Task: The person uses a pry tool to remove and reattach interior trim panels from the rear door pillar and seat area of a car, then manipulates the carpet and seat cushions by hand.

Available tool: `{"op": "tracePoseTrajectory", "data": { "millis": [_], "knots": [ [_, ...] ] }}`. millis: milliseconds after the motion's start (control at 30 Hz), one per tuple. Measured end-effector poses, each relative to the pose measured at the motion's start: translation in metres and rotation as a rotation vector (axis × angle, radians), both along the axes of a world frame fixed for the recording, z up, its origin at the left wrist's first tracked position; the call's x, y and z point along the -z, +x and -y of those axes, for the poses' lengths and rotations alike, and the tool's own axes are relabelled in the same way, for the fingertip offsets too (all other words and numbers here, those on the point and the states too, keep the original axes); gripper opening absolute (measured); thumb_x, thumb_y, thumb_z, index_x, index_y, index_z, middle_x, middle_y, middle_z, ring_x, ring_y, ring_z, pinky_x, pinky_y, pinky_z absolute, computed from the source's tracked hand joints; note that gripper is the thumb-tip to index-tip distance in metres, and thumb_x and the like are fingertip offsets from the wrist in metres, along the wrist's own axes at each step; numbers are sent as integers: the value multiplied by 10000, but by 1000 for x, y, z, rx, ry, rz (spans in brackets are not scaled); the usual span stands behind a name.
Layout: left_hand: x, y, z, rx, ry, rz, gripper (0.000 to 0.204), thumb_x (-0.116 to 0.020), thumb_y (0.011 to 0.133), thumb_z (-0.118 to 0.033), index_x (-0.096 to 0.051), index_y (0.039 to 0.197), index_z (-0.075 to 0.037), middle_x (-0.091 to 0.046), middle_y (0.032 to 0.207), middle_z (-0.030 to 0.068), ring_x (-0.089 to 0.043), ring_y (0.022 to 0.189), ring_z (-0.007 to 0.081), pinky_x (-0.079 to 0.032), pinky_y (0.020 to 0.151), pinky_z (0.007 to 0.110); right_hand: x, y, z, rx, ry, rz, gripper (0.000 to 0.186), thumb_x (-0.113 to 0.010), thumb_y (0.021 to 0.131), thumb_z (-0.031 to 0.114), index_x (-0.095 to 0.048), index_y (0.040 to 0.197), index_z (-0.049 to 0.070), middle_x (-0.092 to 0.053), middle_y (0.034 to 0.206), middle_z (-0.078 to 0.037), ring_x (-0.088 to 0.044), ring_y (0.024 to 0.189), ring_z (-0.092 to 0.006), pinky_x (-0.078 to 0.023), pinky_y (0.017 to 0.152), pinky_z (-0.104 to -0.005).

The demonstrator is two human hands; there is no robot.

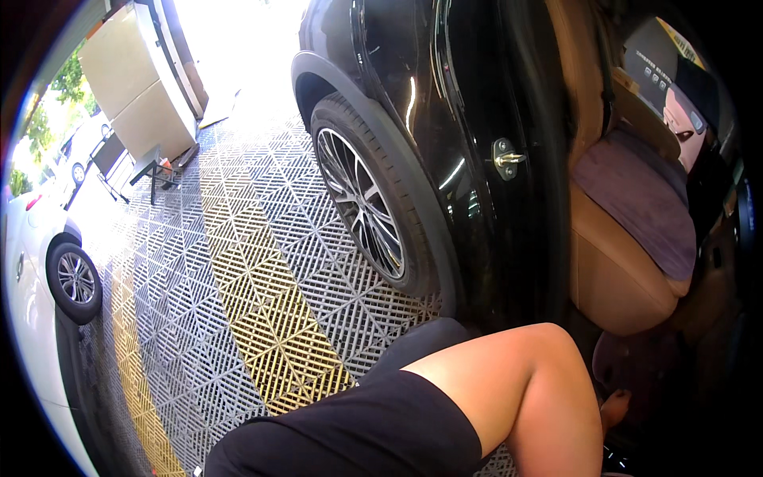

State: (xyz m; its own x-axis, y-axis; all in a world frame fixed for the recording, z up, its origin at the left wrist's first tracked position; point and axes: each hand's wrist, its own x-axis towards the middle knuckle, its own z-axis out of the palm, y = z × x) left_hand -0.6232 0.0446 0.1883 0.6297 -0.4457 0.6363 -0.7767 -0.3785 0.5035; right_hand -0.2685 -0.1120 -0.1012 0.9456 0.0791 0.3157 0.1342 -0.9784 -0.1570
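Observation:
Part of a hand [616,406], apparently my right hand, shows in the dark beside my bent bare leg [509,370]. Only a small piece of it is seen, low in the car's doorway. The leg hides most of it, and whatever it touches is lost in shadow. Nearest to it are the dark footwell and the brown car seat [624,278], which has a purple-grey cover [636,199]. Nowhere does my left hand appear. Dark cloth [342,433] covers my upper leg.
A black car [497,222] stands close, with its wheel [362,195] and a metal door striker [509,159]. Grey and yellow grid tiles [270,318] form the floor. Farther left are a white car [36,294], a folding stool [151,168] and a large beige box [139,87].

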Motion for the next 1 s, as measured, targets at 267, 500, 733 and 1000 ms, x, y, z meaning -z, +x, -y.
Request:
{"op": "tracePoseTrajectory", "data": {
  "millis": [267, 500, 733, 1000],
  "knots": [
    [0, 4, -3, -21, -2, -9, 125, -720, 821, -129, -659, 919, -82, -641, 854, 55, -617, 796, 225, -509, 726, 367, -11, -24, -18, 110, -34, -17, 334, -534, 999, 349, -670, 1256, 186, -741, 1151, -176, -707, 1037, -428, -576, 837, -540],
    [0, 4, -3, -20, 2, 7, 128, -732, 813, -137, -662, 909, -87, -645, 853, 53, -622, 800, 229, -509, 732, 372, 27, 20, 12, -21, -36, 50, 349, -524, 1011, 351, -672, 1250, 145, -725, 1143, -182, -695, 1032, -398, -562, 873, -516],
    [-1, 5, -7, -33, -4, 15, 133, -744, 805, -145, -666, 899, -91, -650, 852, 50, -626, 804, 234, -509, 738, 377, -3, 2, 0, 19, -24, -51, 396, -499, 1018, 375, -641, 1330, 177, -718, 1232, -192, -691, 1098, -432, -560, 897, -539],
    [4, 5, -10, -42, -4, 13, 138, -757, 797, -153, -670, 888, -96, -655, 851, 48, -632, 808, 239, -509, 745, 383, -11, -10, -5, 51, -37, -90, 415, -501, 1014, 370, -633, 1351, 165, -708, 1258, -193, -687, 1115, -433, -551, 920, -545]
  ]
}}
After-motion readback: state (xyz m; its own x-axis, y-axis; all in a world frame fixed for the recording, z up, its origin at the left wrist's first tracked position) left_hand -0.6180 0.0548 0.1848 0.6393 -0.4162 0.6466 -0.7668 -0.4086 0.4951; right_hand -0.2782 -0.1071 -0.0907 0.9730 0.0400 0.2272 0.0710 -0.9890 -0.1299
